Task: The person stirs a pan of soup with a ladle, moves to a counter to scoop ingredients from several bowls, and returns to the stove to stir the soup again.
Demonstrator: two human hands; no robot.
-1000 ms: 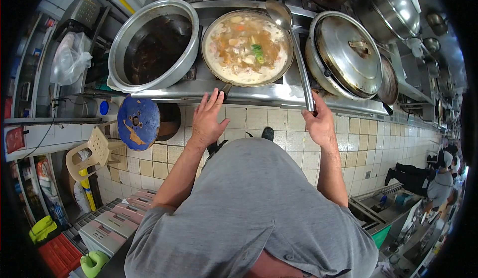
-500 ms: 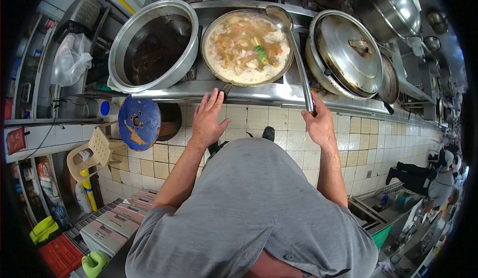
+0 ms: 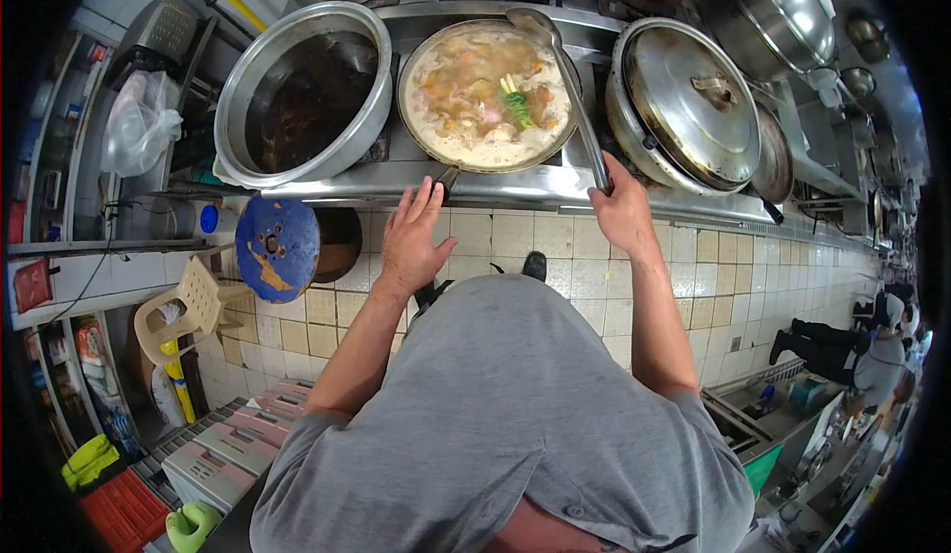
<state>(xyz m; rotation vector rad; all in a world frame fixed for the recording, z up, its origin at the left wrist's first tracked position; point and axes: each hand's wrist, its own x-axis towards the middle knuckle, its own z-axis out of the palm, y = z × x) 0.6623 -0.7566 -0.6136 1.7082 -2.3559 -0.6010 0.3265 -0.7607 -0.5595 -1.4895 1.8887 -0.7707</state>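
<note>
Gripping one ladle (image 3: 576, 100) by its handle end, the right hand (image 3: 622, 211) rests its bowl on the far rim of one soup-filled wok (image 3: 404, 107), the left hand (image 3: 411, 241) open and empty beside the wok's handle, with two pots flanking: open pot (image 3: 234, 98), lidded pot (image 3: 688, 98).

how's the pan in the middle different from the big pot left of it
The pan holds pale broth with food pieces and greens; the big pot holds dark liquid. The pan has a ladle at its rim, gripped by the right hand; the pot has none. Both are round, metal, uncovered.
</note>
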